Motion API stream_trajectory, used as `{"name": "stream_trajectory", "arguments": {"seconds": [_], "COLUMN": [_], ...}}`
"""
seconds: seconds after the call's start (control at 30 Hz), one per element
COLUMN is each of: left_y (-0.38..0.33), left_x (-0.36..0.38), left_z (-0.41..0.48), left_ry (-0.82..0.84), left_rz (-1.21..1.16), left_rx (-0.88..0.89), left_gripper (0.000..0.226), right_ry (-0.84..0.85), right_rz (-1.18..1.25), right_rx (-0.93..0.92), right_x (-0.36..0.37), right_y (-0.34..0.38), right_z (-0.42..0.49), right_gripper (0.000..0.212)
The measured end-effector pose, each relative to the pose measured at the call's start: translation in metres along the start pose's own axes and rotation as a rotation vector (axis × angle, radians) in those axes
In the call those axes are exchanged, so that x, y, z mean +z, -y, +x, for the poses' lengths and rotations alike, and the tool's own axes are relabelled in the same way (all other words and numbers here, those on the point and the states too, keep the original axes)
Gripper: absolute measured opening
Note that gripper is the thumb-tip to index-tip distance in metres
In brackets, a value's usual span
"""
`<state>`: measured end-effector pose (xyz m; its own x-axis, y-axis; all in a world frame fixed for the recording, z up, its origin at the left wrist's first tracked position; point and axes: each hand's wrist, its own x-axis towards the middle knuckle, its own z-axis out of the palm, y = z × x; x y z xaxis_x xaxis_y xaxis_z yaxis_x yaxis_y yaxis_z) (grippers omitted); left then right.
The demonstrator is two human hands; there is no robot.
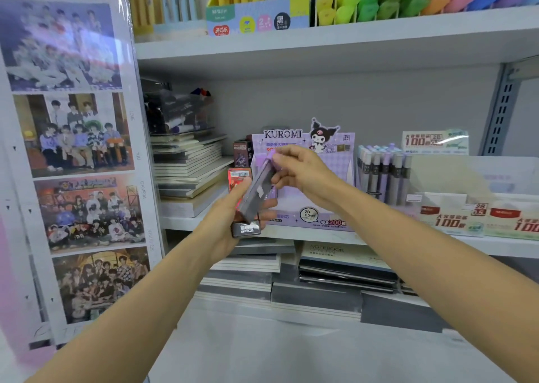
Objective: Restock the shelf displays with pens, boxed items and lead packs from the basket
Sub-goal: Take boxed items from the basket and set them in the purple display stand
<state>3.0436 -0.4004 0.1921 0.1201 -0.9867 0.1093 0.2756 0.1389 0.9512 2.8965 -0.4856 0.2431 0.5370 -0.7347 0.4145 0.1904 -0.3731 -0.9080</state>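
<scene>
- R hand (300,175): thumb + fingertips pinch the purple cap end of a lead pack (260,190); other fingers curled loosely.
- L hand (230,210): fingers curled round a small bundle, w/ a dark box (246,228) at the bottom, a red box (239,176) under the thumb, and the pack's low end resting among them.
- Pack is held tilted, cap up and to the right, in the air just in front of the Kuromi display (318,207). It is not in the display yet.
- Handling, my guess: the pack is a slim hard plastic case, v. light and stiff w/ smooth sides, so prob. slippery. The leads inside are brittle, so no squeezing or dropping. Best hold is on the flat sides near the cap; the cap alone could pop off.
- The boxes look like light card that dents easily, so grip the broad faces.
- Display stands on the mid shelf (180,222), w/ pens (379,175) just to its right and notebooks (186,163) stacked to its left.
</scene>
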Motion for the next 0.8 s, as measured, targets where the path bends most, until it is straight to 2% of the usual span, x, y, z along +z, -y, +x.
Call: {"name": "stream_trajectory", "arguments": {"seconds": [0.1, 0.17, 0.23, 0.3, 0.37, 0.43, 0.53, 0.63, 0.8], "left_y": [-0.005, -0.006, -0.008, -0.008, -0.007, -0.007, -0.004, -0.002, 0.000], "left_x": [0.002, 0.004, 0.005, 0.006, 0.005, 0.002, -0.006, -0.014, -0.024], "left_z": [-0.004, -0.006, -0.007, -0.007, -0.006, -0.006, -0.006, -0.006, -0.001], "left_ry": [-0.057, -0.107, -0.141, -0.158, -0.184, -0.222, -0.254, -0.268, -0.260], "left_rz": [-0.014, -0.007, 0.014, 0.050, 0.039, -0.024, -0.043, -0.031, -0.036], "left_rx": [0.040, 0.087, 0.143, 0.185, 0.166, 0.126, 0.176, 0.228, 0.210], "left_gripper": [0.042, 0.032, 0.022, 0.014, 0.006, 0.006, 0.010, 0.008, 0.005], "right_ry": [0.054, 0.023, -0.002, -0.008, -0.042, -0.162, -0.331, -0.329, -0.282], "right_rz": [-0.011, -0.110, -0.174, -0.179, -0.193, -0.191, -0.265, -0.427, -0.690], "right_rx": [-0.017, -0.048, -0.022, 0.040, 0.026, -0.065, -0.214, -0.241, -0.226], "right_x": [-0.002, -0.003, -0.004, -0.007, -0.011, -0.016, -0.022, -0.023, -0.013], "right_y": [0.005, 0.004, 0.004, 0.007, 0.011, 0.016, 0.021, 0.013, -0.011], "right_z": [-0.006, -0.009, -0.011, -0.013, -0.012, -0.011, -0.004, 0.004, 0.013], "right_gripper": [0.017, 0.017, 0.039, 0.048, 0.039, 0.032, 0.027, 0.024, 0.024]}}
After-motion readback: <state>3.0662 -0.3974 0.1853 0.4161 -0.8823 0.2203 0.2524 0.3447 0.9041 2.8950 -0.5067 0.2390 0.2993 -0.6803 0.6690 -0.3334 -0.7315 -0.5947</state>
